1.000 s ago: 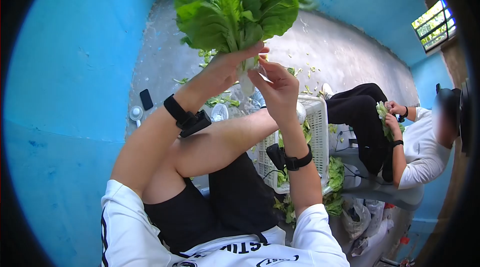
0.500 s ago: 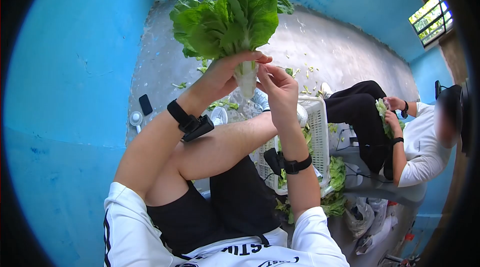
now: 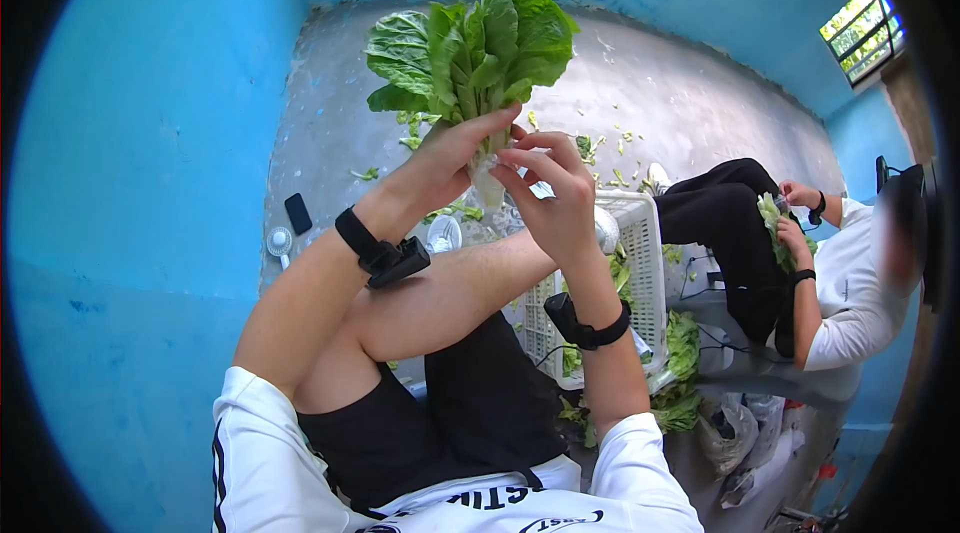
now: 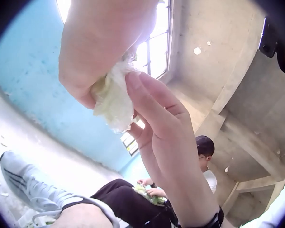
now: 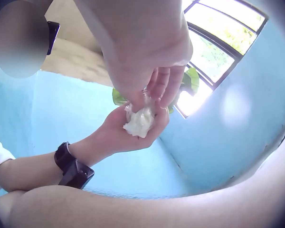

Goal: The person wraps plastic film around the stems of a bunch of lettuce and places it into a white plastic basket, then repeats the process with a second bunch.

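A leafy green vegetable [image 3: 470, 53] is held upright, leaves on top and pale stem end down. My left hand [image 3: 447, 155] grips it round the stems. The fingers of my right hand [image 3: 556, 188] pinch at clear plastic film on the stem end, just right of the left hand. In the left wrist view, thumb and fingers of the right hand [image 4: 161, 118] meet the film-wrapped base [image 4: 115, 97]. The right wrist view shows the white stem end [image 5: 140, 122] within the left hand [image 5: 116, 133], the right hand's fingertips against it.
A white crate [image 3: 655, 263] with leaves stands right of my leg, more leaves [image 3: 680, 353] beside it. Leaf scraps [image 3: 590, 146], a phone [image 3: 298, 214] and a small fan [image 3: 279, 242] lie on the floor. Another person [image 3: 850, 273] sits at the right, holding a vegetable.
The vegetable has come down a little and its leaves have turned. My right hand's fingers have shifted slightly at the film on the stem, while the left hand keeps its grip.
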Demonstrator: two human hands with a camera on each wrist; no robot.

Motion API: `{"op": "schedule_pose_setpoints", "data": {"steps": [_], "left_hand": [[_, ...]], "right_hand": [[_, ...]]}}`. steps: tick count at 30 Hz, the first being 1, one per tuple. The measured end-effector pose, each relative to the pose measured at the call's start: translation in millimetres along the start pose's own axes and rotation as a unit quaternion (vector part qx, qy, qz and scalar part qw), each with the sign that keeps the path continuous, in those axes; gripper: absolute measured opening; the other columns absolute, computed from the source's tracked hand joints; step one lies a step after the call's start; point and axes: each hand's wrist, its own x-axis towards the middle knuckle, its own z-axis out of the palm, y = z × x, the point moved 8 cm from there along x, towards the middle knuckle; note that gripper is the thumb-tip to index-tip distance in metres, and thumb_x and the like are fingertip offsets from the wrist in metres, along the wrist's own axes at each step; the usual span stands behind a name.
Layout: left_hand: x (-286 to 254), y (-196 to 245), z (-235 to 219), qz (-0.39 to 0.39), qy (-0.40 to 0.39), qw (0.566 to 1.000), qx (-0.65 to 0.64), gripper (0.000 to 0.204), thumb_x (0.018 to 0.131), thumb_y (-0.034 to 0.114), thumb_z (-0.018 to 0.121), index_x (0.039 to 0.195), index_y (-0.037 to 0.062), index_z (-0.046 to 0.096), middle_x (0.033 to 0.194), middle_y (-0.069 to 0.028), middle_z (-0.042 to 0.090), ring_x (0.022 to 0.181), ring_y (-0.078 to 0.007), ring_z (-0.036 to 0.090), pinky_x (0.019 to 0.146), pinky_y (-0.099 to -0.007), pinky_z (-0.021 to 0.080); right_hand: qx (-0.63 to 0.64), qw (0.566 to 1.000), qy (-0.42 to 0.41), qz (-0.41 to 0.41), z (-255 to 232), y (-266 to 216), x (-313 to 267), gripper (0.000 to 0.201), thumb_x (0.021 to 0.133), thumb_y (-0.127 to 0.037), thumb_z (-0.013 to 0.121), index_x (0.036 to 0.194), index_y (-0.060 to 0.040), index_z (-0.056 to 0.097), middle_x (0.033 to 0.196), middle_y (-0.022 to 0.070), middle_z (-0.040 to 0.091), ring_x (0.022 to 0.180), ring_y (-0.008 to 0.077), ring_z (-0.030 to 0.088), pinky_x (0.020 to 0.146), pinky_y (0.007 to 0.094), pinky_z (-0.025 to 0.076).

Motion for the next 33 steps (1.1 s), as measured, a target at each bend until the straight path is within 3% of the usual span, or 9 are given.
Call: {"op": "schedule_pose_setpoints", "data": {"steps": [7,9,13,19,21,22,24,28,33], "left_hand": [[-1.6,5.5,8.1,0.038,0.019,0.993,0.112,0.056,0.092,0.054,0.056,0.126,0.0097,0.049,0.109,-0.0027,0.058,0.096,-0.0114,0.058,0.082,-0.0303,0.052],[-4.1,7.0,17.9,0.044,-0.028,0.994,0.099,0.074,0.087,0.067,0.048,0.132,0.009,0.044,0.116,-0.0037,0.055,0.103,-0.0124,0.056,0.088,-0.0316,0.05],[-3.9,6.0,20.0,0.035,-0.05,0.993,0.102,0.084,0.083,0.072,0.042,0.137,0.0081,0.041,0.12,-0.0058,0.054,0.105,-0.014,0.056,0.09,-0.0328,0.05],[-4.6,1.6,12.7,0.016,-0.07,0.993,0.09,0.071,0.09,0.061,0.048,0.135,0.0056,0.041,0.122,-0.008,0.054,0.109,-0.0169,0.056,0.094,-0.035,0.05],[-8.7,2.1,13.6,0.001,-0.101,0.989,0.112,0.052,0.091,0.033,0.066,0.129,0.0026,0.048,0.117,-0.0076,0.058,0.107,-0.0161,0.058,0.09,-0.0341,0.051],[-9.4,3.7,14.1,0.0,-0.102,0.989,0.112,0.052,0.091,0.033,0.066,0.129,0.0026,0.048,0.117,-0.0076,0.058,0.107,-0.0161,0.058,0.09,-0.0341,0.051],[-13.5,2.6,23.4,-0.021,-0.143,0.983,0.114,0.037,0.091,0.017,0.067,0.121,-0.0005,0.053,0.113,-0.0096,0.06,0.104,-0.019,0.061,0.084,-0.035,0.054],[-19.0,2.1,24.6,-0.054,-0.132,0.986,0.089,0.034,0.093,0.017,0.064,0.12,0.0,0.054,0.111,-0.0097,0.062,0.101,-0.0207,0.062,0.08,-0.0358,0.055],[-15.1,-5.3,16.6,-0.063,-0.12,0.989,0.053,0.036,0.097,0.029,0.058,0.122,0.004,0.053,0.105,-0.0077,0.062,0.09,-0.0187,0.063,0.074,-0.0347,0.055]], "right_hand": [[-0.042,0.999,0.007,0.021,2.2,-1.2,3.3,0.01,0.08,-0.008,0.072,0.085,-0.0041,0.065,0.097,0.0088,0.062,0.062,0.0204,0.065,0.055,0.0304,0.052],[-0.066,0.997,0.013,0.033,2.8,-2.4,5.2,0.01,0.081,-0.009,0.071,0.085,-0.0038,0.064,0.096,0.0094,0.062,0.061,0.0211,0.065,0.055,0.0306,0.052],[-0.001,0.992,0.049,0.117,-0.7,1.5,9.7,0.009,0.08,-0.005,0.07,0.084,-0.001,0.064,0.087,0.0088,0.063,0.063,0.0168,0.065,0.056,0.028,0.053],[0.117,0.96,0.064,0.244,-0.9,31.9,4.1,0.015,0.079,-0.009,0.073,0.083,0.0013,0.064,0.082,0.0076,0.066,0.062,0.0133,0.065,0.054,0.0241,0.052],[0.255,0.918,0.037,0.301,5.6,46.1,-0.7,0.02,0.079,-0.012,0.076,0.086,0.002,0.063,0.083,0.0071,0.066,0.065,0.0106,0.064,0.055,0.0229,0.052],[0.254,0.918,0.038,0.301,2.7,49.2,0.6,0.02,0.079,-0.012,0.076,0.086,0.002,0.063,0.083,0.0071,0.066,0.065,0.0106,0.064,0.055,0.0229,0.052],[0.378,0.858,0.025,0.347,6.8,59.3,-1.7,0.023,0.08,-0.015,0.077,0.088,0.0016,0.063,0.084,0.0067,0.067,0.068,0.0098,0.063,0.056,0.0226,0.052],[0.353,0.859,-0.073,0.365,10.2,67.9,-7.1,0.022,0.083,-0.015,0.076,0.093,0.0006,0.064,0.083,0.0053,0.067,0.068,0.0096,0.063,0.061,0.0224,0.053],[0.379,0.851,-0.072,0.358,11.6,64.7,-10.7,0.025,0.084,-0.017,0.075,0.098,0.0014,0.064,0.085,0.0051,0.067,0.069,0.0096,0.063,0.062,0.0233,0.054]]}}
